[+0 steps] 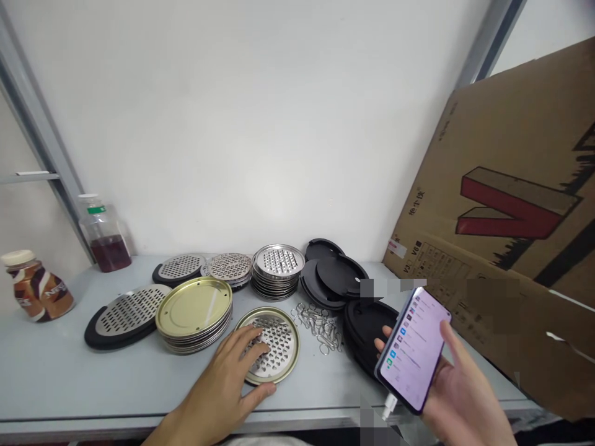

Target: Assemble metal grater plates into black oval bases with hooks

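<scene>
My left hand (227, 378) rests on a round metal grater disc (279, 341) near the front of the table, its fingers spread over the holes and the thumb near the rim. In my right hand (465, 396) is a smartphone (413, 350), its lit screen showing a list. A white cable plug (389, 406) sits at the phone's lower end. Between the grater disc and the black discs lies a small heap of metal clips with rings (320, 325). Black round plastic discs (367, 331) lie beside and partly behind the phone.
A stack of gold-coloured lids (193, 306) stands left of my hand. Behind are stacked grater discs (279, 263) and black-rimmed graters (132, 310). A brown jar (39, 288) and a bottle of dark liquid (109, 248) stand left. A large cardboard box (502, 248) leans at right.
</scene>
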Demonstrator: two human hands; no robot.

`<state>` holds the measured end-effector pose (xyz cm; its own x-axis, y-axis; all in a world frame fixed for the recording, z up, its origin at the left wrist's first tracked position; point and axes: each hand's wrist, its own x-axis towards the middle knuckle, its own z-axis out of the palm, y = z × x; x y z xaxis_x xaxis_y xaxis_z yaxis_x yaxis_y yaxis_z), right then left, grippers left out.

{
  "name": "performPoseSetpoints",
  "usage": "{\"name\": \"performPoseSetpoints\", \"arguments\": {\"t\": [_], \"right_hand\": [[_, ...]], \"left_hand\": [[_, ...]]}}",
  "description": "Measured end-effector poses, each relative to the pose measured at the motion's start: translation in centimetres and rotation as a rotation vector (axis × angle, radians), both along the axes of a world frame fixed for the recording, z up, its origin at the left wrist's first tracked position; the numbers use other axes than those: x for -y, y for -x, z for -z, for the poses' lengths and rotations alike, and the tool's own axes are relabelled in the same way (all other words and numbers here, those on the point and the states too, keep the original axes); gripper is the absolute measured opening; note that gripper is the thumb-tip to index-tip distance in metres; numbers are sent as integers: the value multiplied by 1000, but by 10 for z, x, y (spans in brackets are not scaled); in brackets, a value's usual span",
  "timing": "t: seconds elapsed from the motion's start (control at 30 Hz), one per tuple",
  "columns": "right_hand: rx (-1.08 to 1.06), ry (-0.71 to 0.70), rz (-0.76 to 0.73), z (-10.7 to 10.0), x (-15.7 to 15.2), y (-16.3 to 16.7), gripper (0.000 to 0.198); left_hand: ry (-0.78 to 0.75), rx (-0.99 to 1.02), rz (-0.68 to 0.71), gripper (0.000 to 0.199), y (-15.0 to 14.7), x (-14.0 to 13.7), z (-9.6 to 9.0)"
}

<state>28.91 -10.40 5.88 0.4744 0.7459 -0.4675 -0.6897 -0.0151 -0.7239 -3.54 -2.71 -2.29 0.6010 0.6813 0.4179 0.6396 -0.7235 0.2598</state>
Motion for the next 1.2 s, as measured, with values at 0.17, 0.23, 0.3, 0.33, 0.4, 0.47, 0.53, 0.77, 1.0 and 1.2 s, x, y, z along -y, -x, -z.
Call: {"name": "performPoseSetpoints", "arguments": {"t": [0.17, 0.23, 0.3, 0.33, 0.4, 0.47, 0.53, 0.77, 1.0, 1.2], "right_hand": [[62, -5, 6, 0, 4, -1, 76], [81, -34, -23, 1, 5, -2, 74], [86, -93, -74, 4, 5, -2, 65], [85, -138, -106, 5, 5, -2, 59], [90, -224, -175, 8, 4, -1, 51], [102, -245, -214, 12, 5, -1, 47], [95, -208, -219, 15, 5, -1, 49], [111, -119, -179, 11, 11, 12, 78], [220, -118, -174, -10, 17, 32, 76], [271, -134, -186, 0, 17, 27, 77]], "left_hand": [[11, 9, -3, 41, -1, 0, 0], [22, 8, 1, 42, -1, 1, -1], [28, 8, 2, 42, -2, 2, -1], [28, 10, 1, 42, -2, 2, -2], [22, 21, -1, 43, -2, 2, -2], [11, 37, 0, 43, -2, 2, -1], [6, 43, 3, 44, -2, 2, -1], [-6, 29, -2, 42, -2, 2, -2], [7, -11, -1, 43, 0, 0, 0], [13, -12, -4, 42, -1, 0, -1]]}}
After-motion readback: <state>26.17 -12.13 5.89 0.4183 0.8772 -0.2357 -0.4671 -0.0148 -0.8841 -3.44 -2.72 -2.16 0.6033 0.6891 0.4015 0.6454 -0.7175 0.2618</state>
